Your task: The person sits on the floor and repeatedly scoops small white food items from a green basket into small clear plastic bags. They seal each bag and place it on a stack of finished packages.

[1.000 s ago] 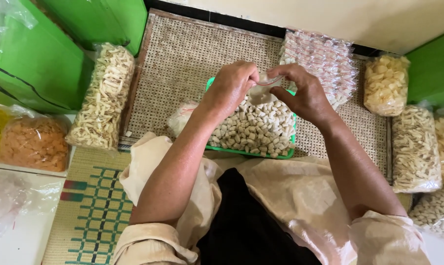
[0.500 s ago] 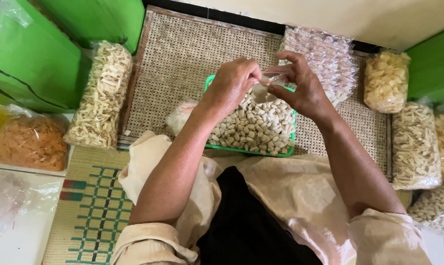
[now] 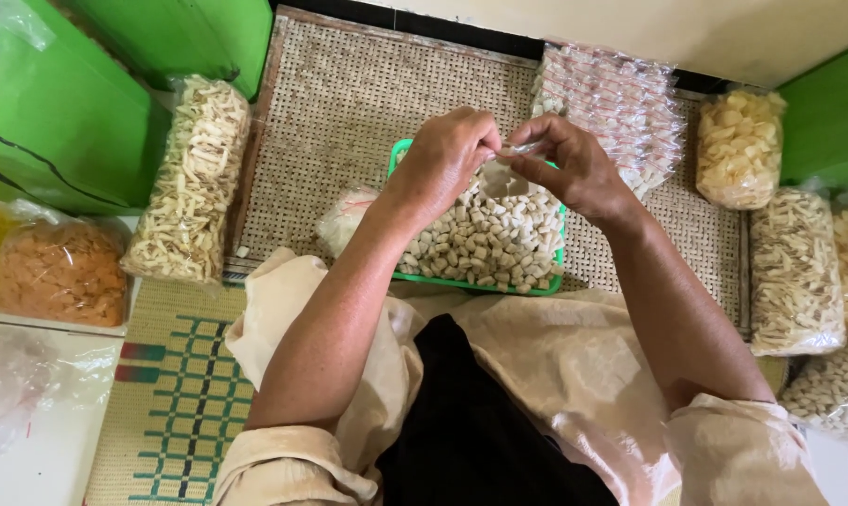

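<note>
Both my hands are up over the green tray [image 3: 398, 159], and between them I have a small clear plastic bag [image 3: 506, 178] pinched at its mouth. My left hand [image 3: 447, 155] has its grip narrow, thumb and fingertips closed on one side of the bag's top edge; my right hand [image 3: 574, 169] grips the other side the same way, fingers pressed on the thin film. The bag hangs just under both grips, right above the heap of pale cube snacks [image 3: 485, 248] that fills the tray. It looks like a few pieces sit inside already, though the film is too clear and crumpled to be sure. I judge I'm at the step of handling the bag's mouth, either spreading it or gathering it closed; I can't tell which. Whatever follows calls for a steady pinch on both sides so the film doesn't slip. Beyond my right grip lies a stack of small filled packets [image 3: 620, 103] on the woven mat [image 3: 349, 103]; off my left grip, a long bag of stick snacks [image 3: 191, 183].
</note>
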